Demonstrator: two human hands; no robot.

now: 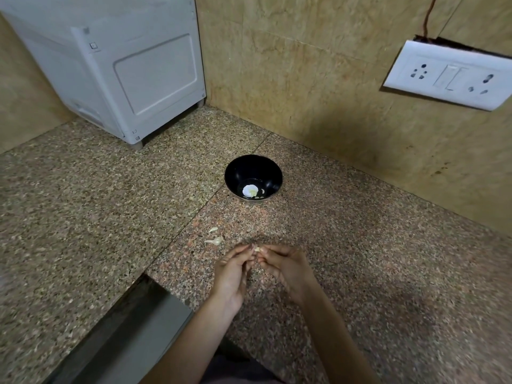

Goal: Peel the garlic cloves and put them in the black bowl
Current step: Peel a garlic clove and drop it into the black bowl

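Cloves (215, 235) before bowl (253, 169)

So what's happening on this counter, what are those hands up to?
A person is peeling garlic. The left hand and right hand pinch one garlic clove between their fingertips above the granite counter. The black bowl farther back holds a few pale pieces, and two loose garlic bits lie on the counter beside the left hand.

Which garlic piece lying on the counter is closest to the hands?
The clove with the thin tail, just left of the left hand. The other loose clove lies farther off, toward the black bowl.
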